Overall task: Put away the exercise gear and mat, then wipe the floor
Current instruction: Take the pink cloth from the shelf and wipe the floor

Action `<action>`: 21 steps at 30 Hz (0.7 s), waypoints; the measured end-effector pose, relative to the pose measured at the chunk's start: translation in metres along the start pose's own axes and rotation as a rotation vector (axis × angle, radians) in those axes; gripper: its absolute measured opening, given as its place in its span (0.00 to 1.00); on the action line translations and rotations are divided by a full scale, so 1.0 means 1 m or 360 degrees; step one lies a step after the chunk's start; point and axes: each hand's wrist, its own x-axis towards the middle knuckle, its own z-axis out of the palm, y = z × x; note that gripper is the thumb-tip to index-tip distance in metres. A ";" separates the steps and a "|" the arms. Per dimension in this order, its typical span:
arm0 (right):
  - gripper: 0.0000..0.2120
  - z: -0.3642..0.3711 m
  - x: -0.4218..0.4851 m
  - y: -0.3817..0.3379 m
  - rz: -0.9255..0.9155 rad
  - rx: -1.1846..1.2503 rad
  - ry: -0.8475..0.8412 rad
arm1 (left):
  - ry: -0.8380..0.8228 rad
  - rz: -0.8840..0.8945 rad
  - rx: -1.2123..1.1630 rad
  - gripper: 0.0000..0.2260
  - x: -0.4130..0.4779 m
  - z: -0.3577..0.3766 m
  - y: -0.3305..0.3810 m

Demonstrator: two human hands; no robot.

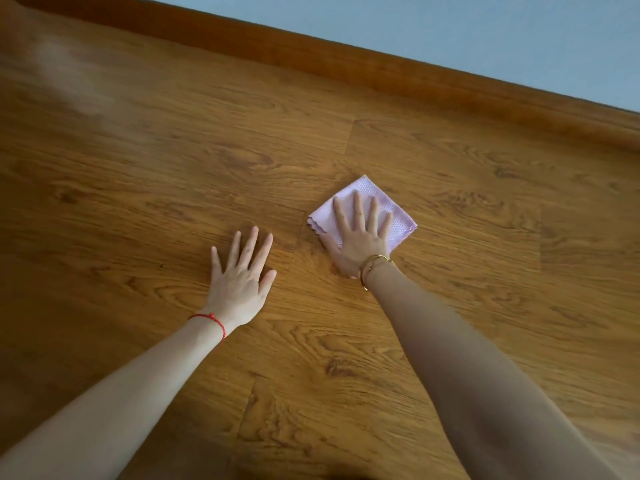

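Head view, right hand (360, 237) flat on cloth (398, 216)

Soft daylight, faint shadows — upper-left floor (62, 74) hazy, blurred.

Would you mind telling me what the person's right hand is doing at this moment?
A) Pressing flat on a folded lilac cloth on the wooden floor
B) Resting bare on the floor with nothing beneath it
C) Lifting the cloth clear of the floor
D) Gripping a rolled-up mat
A: the right hand lies with straight, spread fingers on the folded lilac cloth, which lies flat on the wooden floor; it is the left hand that rests bare on the boards.
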 end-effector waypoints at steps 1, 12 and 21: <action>0.35 0.005 -0.002 -0.008 -0.0043 -0.0027 0.0009 | 0.0007 0.0004 -0.0012 0.30 0.000 0.001 -0.001; 0.26 0.011 -0.051 0.045 -0.0070 0.0137 0.0022 | 0.0006 -0.0066 0.0000 0.28 0.000 0.002 0.003; 0.26 0.007 -0.102 0.072 0.0258 0.0313 -0.0151 | -0.0328 -0.0194 0.0037 0.33 0.008 -0.029 0.022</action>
